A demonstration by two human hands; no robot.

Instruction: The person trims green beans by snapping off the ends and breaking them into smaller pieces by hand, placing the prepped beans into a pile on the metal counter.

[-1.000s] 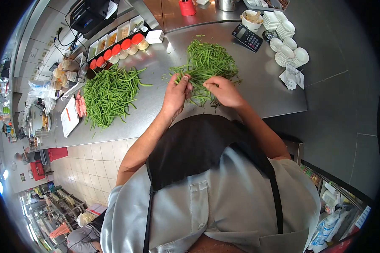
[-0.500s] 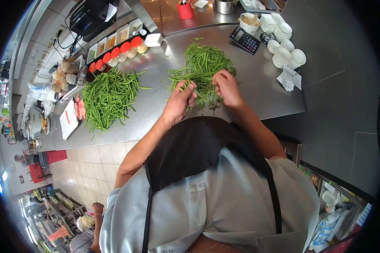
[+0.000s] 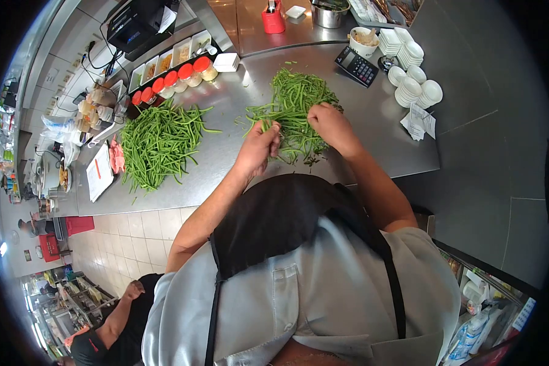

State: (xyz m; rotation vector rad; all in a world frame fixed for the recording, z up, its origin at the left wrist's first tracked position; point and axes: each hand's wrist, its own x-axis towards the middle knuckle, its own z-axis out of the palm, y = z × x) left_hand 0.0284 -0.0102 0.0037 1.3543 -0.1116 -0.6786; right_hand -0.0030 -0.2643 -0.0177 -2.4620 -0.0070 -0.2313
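Observation:
My left hand (image 3: pixel 258 149) is closed around a few green beans (image 3: pixel 266 125), whose ends stick out past the thumb. My right hand (image 3: pixel 332 127) has its fingers curled together at the right side of a green bean pile (image 3: pixel 302 88); what they pinch, if anything, is hidden. Loose beans and small trimmed bits lie on the steel counter between and below the hands. Off to the left sits a second, larger heap of green beans (image 3: pixel 160 146), apart from both hands.
Red-lidded jars (image 3: pixel 189 74) and ingredient trays line the back left. A calculator (image 3: pixel 356 66), a paper cup (image 3: pixel 363 41), stacked white dishes (image 3: pixel 409 88) and paper slips (image 3: pixel 418 122) stand at right. A clipboard (image 3: pixel 99 172) lies far left. Another person (image 3: pixel 113 323) is at lower left.
My right hand has moved slightly lower and closer over the pile's right side. My left hand keeps its hold on the beans. The other person at lower left has come further into view.

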